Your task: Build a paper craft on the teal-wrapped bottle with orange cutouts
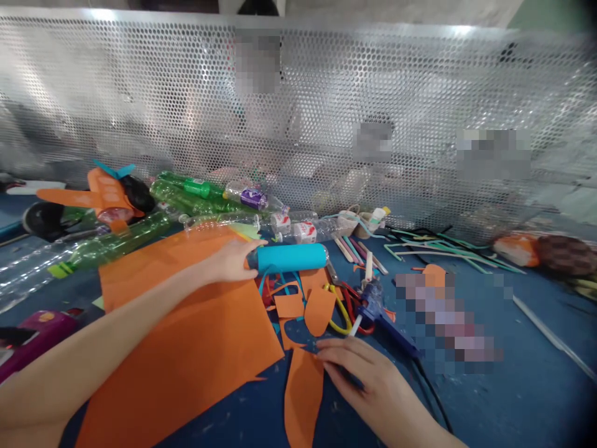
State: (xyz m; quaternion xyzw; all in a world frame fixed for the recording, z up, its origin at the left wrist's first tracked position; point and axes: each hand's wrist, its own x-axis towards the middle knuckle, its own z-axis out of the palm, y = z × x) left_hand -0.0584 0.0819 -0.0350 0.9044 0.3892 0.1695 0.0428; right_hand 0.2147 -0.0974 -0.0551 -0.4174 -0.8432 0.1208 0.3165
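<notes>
My left hand is wrapped round the dark left end of a bottle covered in blue, which lies sideways above the orange sheets. My right hand is low at the centre right, its fingertips at the top edge of a long orange cut-out; whether they pinch it is unclear. Smaller orange pieces lie between the hands. Just beyond my right hand are yellow-handled scissors, red-handled scissors and a blue glue gun.
Green bottles and clear bottles lie along a perforated metal screen. An orange model plane stands at the back left. Straws lie at the right; a magenta tool is at the left edge. People show behind the screen.
</notes>
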